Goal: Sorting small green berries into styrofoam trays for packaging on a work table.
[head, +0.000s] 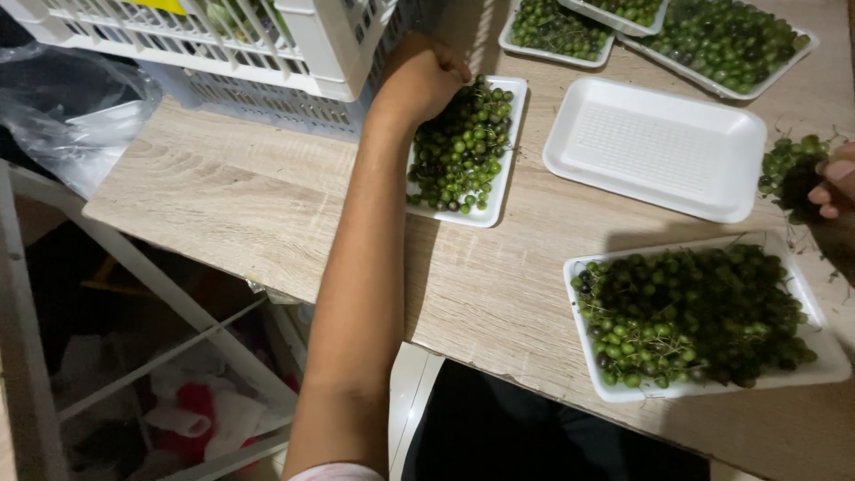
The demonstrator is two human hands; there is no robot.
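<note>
My left hand [420, 78] reaches far across the wooden table [267, 191], fingers curled over the far left corner of a white foam tray [492, 212]. That tray carries a heap of small green berries [461, 147]. At the right edge of the view, my right hand [834, 187] is only partly visible and pinches a bunch of green berries on stems [788, 167]. The bunch hangs just above the table, beside an empty white foam tray [655, 147]. A full tray of berries [695, 316] lies close to me, below my right hand.
Two more berry-filled trays [557, 31] [726, 40] sit at the far edge. A white slatted crate [223, 36] stands at the back left, right by my left hand. A grey plastic bag [62, 98] lies off the table's left end. White shelving [160, 347] stands below.
</note>
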